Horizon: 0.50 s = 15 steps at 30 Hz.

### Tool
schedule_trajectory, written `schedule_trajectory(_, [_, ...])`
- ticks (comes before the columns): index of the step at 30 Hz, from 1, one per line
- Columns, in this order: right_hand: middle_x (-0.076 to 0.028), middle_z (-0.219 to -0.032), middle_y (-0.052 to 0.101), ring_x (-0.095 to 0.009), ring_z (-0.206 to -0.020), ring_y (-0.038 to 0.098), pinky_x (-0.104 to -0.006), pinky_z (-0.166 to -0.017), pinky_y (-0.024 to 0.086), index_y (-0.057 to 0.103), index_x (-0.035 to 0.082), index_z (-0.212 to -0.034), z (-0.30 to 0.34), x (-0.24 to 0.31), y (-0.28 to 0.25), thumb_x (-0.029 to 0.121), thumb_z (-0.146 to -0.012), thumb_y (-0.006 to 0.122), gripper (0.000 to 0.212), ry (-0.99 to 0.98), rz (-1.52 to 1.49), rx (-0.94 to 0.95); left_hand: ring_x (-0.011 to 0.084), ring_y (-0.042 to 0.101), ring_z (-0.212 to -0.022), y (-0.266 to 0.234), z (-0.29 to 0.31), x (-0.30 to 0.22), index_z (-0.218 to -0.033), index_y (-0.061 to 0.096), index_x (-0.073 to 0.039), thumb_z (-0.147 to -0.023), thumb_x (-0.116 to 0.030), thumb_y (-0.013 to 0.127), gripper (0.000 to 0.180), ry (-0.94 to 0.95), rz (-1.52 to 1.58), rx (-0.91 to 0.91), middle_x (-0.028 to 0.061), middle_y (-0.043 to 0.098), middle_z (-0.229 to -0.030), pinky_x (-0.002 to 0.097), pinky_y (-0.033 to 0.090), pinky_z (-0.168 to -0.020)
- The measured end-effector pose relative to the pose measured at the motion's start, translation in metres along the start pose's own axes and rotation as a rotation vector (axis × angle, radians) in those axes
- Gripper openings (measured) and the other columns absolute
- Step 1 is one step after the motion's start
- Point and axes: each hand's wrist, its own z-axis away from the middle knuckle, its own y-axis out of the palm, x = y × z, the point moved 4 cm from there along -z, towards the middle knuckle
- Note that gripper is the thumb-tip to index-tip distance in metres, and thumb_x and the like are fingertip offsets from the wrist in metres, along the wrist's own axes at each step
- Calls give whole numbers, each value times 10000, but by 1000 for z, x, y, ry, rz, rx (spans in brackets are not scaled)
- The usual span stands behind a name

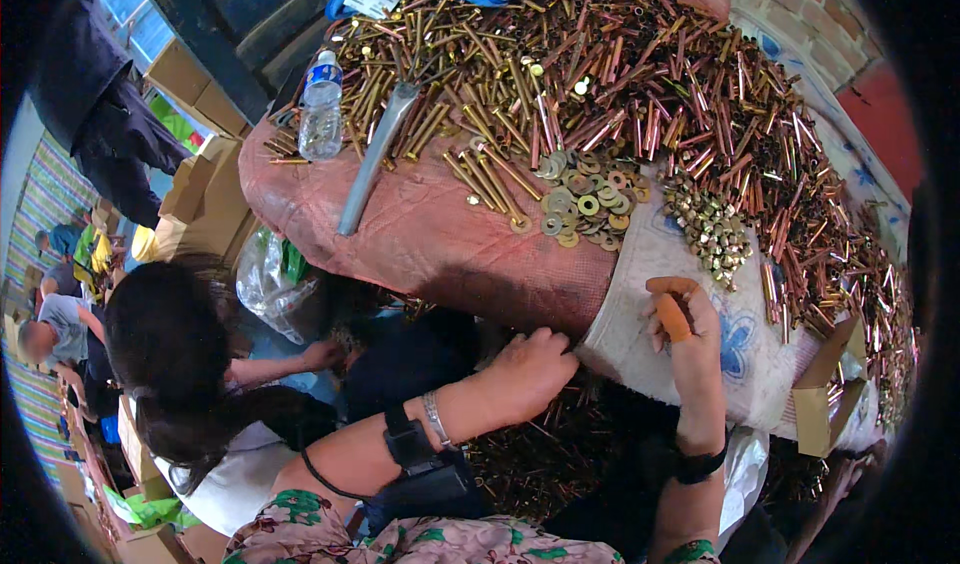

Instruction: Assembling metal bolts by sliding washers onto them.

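My left hand is closed in a fist by the table's near edge, its fingertips turned out of sight. Over the pale cloth my right hand is curled, orange finger covers on two digits; whatever it may hold is hidden. Just beyond it sits a heap of small brass-coloured nuts. Flat washers lie in a loose pile left of the nuts. Several long bolts rest beside the washers. Behind them spreads a large mound of copper-coloured metal sleeves and more bolts.
A plastic water bottle and a long grey strip lie on the pink quilted cover. An open cardboard box hangs at the right edge. Another person sits close on my left. More metal pieces fill the space below.
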Motion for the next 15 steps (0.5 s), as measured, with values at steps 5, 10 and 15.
schedule_trajectory(5, [-1, -709, 529, -52, -542, 447, -194, -466, 355, 571, 17, -975, -1, -6, -2, 80, -858, 511, 146, 2, 57, -6, 361, 566, -732, -55, -23, 35, -855, 538, -35, -744, -6, 494, 123, -191, 41, -114, 173, 570, -755, 440, 460, -644])
schedule_trajectory(10, [-9, -728, 549, -51, -554, 452, -192, -483, 367, 570, 24, -984, 0, -3, 3, 84, -857, 515, 152, -14, 81, -4, 386, 505, -897, -115, -48, 92, -946, 560, -5, -746, -10, 490, 211, -233, -336, -718, 188, 548, -951, 432, 429, -763])
schedule_trajectory(15, [-2, -740, 558, -58, -595, 476, -195, -510, 388, 568, 38, -1000, 2, -4, -8, 98, -861, 517, 160, 4, 153, -5, 334, 500, -942, -100, -78, 121, -938, 579, -45, -696, -62, 569, 242, -376, -611, -490, 147, 539, -980, 444, 432, -773])
